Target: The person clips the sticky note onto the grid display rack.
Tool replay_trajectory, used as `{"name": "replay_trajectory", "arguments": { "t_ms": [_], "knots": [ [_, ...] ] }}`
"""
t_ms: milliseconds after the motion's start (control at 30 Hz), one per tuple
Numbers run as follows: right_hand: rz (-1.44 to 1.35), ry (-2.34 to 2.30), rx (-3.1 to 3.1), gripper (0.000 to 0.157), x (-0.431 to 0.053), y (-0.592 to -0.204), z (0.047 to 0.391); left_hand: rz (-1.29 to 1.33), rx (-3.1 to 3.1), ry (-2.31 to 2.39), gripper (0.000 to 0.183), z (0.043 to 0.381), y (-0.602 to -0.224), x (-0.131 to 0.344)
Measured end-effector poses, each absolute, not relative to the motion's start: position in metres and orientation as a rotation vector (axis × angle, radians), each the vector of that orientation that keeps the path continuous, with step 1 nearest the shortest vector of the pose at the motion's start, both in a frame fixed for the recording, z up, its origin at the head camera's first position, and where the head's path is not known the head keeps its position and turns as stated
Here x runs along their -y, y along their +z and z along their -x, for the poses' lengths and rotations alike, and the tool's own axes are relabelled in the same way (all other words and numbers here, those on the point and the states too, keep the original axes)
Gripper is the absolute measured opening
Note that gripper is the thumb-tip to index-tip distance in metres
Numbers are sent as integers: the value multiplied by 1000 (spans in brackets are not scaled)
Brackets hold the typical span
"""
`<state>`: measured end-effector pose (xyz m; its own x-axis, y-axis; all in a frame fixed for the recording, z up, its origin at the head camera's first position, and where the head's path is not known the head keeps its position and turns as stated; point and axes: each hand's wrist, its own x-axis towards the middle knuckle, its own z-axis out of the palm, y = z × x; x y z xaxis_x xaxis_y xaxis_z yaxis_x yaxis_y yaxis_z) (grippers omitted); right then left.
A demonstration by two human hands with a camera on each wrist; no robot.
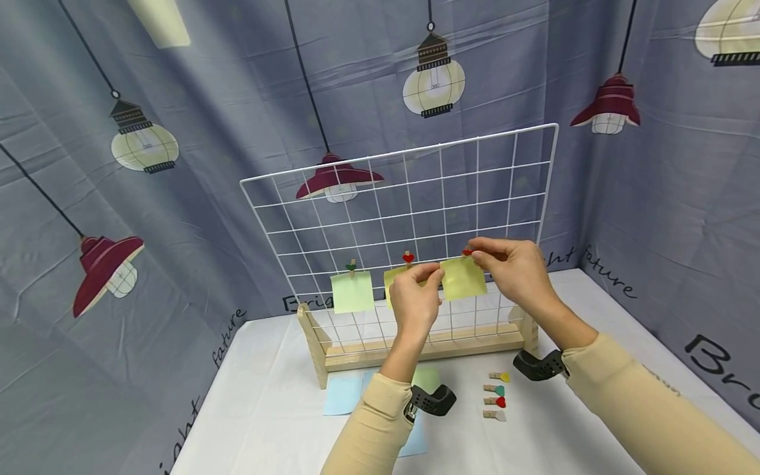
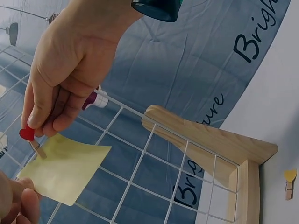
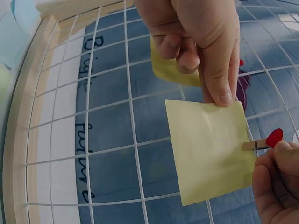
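A yellow sticky note [image 1: 464, 278] hangs against the white wire grid [image 1: 442, 178]. My left hand [image 1: 413, 300] pinches its left edge between thumb and fingertips. With thumb and fingers my right hand [image 1: 513, 267] pinches a small wooden clothespin with a red heart [image 2: 27, 134] at the note's top edge. In the right wrist view the clothespin's wooden jaws [image 3: 254, 145] overlap the note's edge and a grid wire. Left of these, a second yellow note [image 1: 389, 284], partly behind my left hand, hangs under another red-heart clothespin [image 1: 408, 257]. Farther left a pale green note [image 1: 353, 292] hangs from a green-heart clothespin [image 1: 351, 266].
The grid stands in a wooden base [image 1: 427, 346] on a white table [image 1: 261, 396]. Several heart clothespins [image 1: 495, 390] lie in a column in front at right. Blue notes [image 1: 342, 396] and a green note [image 1: 425, 377] lie beneath my left forearm. Patterned curtain surrounds the table.
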<state>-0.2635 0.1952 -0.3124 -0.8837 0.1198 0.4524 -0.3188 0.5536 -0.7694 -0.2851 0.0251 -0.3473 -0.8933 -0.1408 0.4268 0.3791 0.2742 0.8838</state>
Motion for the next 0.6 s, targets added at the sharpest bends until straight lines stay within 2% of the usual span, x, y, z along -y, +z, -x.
{"name": "replay_trajectory", "arguments": {
  "t_ms": [600],
  "knots": [
    [-123, 1288, 2313, 31, -204, -319, 252, 261, 2109, -1620, 9, 273, -347, -13]
  ]
}}
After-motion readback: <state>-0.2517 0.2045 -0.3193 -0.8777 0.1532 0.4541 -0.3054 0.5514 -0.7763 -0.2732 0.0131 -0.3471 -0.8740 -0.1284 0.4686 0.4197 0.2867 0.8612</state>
